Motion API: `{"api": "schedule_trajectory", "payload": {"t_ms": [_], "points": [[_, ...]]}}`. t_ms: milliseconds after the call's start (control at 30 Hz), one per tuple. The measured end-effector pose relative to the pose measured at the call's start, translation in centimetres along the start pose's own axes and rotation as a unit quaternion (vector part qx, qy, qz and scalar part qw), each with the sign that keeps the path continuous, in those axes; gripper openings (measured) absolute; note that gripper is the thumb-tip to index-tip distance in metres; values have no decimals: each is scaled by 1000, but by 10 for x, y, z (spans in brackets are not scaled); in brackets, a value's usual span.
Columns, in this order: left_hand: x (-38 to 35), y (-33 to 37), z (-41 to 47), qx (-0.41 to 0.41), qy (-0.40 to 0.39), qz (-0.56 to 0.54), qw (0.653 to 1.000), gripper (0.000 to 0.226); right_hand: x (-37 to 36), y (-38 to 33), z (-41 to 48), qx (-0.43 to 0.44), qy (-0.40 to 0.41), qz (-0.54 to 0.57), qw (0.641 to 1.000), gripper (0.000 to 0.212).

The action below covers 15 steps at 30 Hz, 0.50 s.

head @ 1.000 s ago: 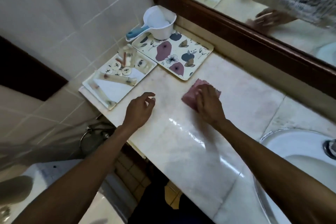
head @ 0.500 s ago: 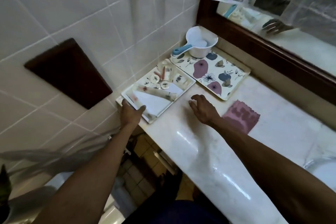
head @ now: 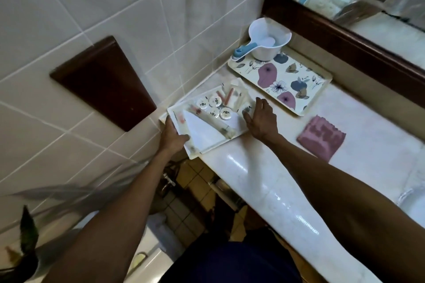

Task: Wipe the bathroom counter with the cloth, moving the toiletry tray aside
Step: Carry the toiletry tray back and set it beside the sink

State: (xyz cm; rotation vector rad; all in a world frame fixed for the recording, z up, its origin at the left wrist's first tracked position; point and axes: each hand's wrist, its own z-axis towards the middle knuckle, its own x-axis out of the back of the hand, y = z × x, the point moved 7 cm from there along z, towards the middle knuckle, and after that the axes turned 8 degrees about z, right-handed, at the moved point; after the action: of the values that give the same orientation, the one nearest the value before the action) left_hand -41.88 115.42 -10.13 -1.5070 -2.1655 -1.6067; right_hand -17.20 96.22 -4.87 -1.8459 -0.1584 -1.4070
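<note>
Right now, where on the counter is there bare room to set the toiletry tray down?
Bare marble runs along the front edge of the counter, between the toiletry tray and the sink, in front of the cloth. A narrower strip lies behind the cloth, right of the floral tray. The left corner is crowded: both trays and the scoop.

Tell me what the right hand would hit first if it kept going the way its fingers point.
Probably the floral tray: the right hand, at the toiletry tray's edge, points toward it, though depth is unclear.
</note>
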Motion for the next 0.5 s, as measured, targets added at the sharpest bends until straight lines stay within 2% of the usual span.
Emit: {"api": "schedule_trajectory", "payload": {"t_ms": [100,200,333,500], "points": [[0,1,-1,-3,-24,-2,1000,105,-12,7,2,-55,-25,24,998,86],[-1,7,-4,-17,-27,8,999,95,-11,18,-2,-100,-25,74,992,96],[-11,12,-12,-33,-50,39,997,86,3,44,-21,-148,-25,111,982,101],[-37,27,-34,-79,-77,76,991,87,34,82,-65,-153,9,147,977,99]]}}
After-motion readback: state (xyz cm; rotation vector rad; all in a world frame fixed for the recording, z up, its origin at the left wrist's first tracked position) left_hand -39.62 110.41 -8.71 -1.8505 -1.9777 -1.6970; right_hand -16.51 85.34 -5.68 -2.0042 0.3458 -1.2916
